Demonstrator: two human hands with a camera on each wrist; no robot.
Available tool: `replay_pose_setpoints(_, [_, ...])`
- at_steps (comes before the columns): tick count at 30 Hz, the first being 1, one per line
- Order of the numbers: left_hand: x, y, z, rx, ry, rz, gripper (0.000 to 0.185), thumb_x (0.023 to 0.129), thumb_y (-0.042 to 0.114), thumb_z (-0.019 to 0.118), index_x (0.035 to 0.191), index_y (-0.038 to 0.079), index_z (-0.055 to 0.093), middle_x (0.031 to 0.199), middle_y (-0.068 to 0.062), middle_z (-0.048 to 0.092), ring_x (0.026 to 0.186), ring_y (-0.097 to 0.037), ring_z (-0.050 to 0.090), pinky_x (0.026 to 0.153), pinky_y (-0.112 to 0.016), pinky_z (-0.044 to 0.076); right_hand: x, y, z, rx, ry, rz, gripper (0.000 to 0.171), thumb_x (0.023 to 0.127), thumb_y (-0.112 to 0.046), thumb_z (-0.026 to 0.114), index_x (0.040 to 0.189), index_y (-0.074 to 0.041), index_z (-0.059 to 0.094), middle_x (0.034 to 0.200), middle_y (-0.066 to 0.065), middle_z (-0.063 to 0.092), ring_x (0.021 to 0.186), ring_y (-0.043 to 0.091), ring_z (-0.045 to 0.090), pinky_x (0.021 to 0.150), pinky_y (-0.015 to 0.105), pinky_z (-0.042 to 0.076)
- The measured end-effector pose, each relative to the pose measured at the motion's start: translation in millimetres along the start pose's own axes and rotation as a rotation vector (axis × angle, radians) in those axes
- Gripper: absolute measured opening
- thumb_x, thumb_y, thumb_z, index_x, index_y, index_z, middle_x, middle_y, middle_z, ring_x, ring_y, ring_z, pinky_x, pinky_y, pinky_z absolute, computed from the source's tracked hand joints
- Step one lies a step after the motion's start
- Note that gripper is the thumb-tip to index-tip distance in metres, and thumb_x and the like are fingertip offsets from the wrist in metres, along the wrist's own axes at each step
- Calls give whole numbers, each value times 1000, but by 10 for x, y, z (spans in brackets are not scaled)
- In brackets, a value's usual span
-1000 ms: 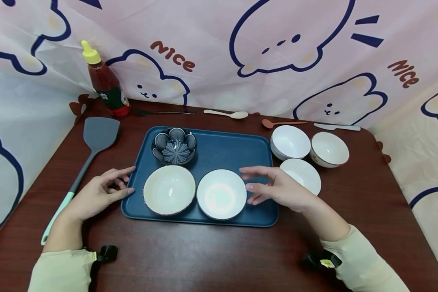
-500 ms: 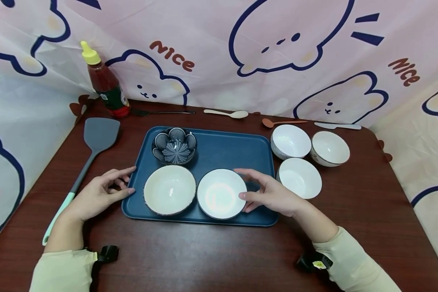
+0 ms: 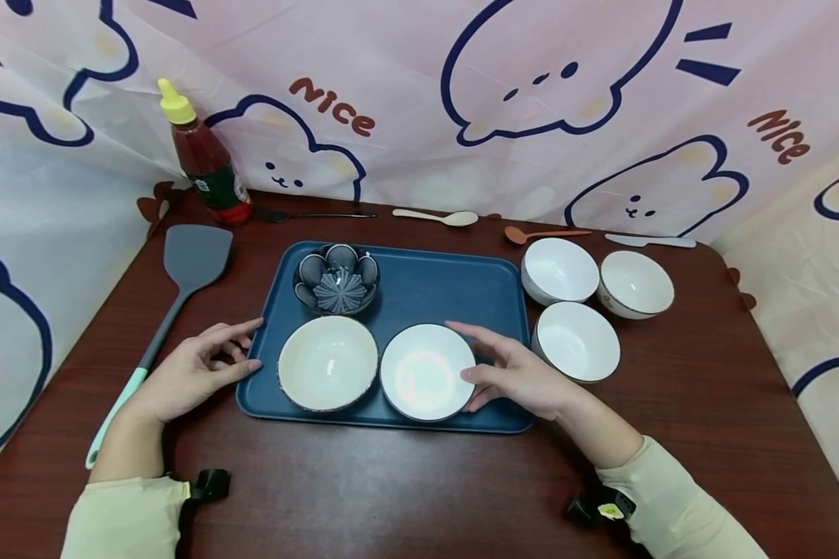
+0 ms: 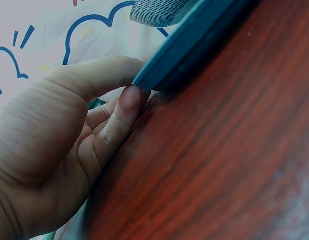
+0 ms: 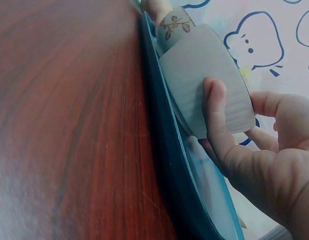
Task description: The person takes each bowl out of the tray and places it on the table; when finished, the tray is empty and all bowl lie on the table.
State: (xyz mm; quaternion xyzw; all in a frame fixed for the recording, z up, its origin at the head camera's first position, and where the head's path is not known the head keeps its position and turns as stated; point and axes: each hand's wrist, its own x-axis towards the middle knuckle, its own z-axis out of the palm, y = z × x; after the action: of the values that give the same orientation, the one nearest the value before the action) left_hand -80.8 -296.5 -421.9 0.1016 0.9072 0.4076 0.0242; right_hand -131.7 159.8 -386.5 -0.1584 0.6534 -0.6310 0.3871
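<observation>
Hands are working at a dark blue tray [image 3: 426, 291] lying on the reddish-brown wooden surface [image 3: 405, 497] in front of you. Your right hand [image 3: 513, 376] is gripping the right side of a white bowl [image 3: 426, 371] standing in the tray's near right part, thumb pressing on its outer wall and fingers curling around the far rim. Your left hand [image 3: 196, 369] is lying relaxed and holding nothing, its fingertips touching the tray's left edge. Just left of the white bowl, a cream bowl [image 3: 327, 362] is sitting in the tray, the two nearly touching. Behind it, a dark flower-patterned bowl [image 3: 335, 278] is occupying the far left corner. Three more white bowls [image 3: 576, 340] are clustering on the surface just right of the tray. A grey spatula [image 3: 182, 272] is lying to your left, a red sauce bottle [image 3: 206, 164] is standing at the far left, and spoons [image 3: 439, 217] are lying along the cartoon-printed curtain [image 3: 566, 116].
</observation>
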Motion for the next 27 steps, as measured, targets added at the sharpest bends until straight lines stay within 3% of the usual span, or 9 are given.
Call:
replay_pose_setpoints(12, [-25, -5, 5, 11, -2, -10, 52, 93, 16, 71, 142, 10, 55, 100, -3, 57, 84, -3, 55, 64, -20, 49, -68, -44, 12, 35, 57, 4, 67, 98, -8, 61, 156, -26, 33, 153, 19, 33, 83, 27, 72, 76, 39, 61])
replay_pose_setpoints(27, [3, -8, 11, 12, 5, 10, 52, 93, 15, 72, 142, 10, 55, 99, -3, 57, 84, -2, 55, 65, -18, 49, -437, -290, -150, -2, 130, -48, 67, 98, -6, 60, 157, -19, 31, 150, 22, 36, 87, 29, 73, 76, 40, 61])
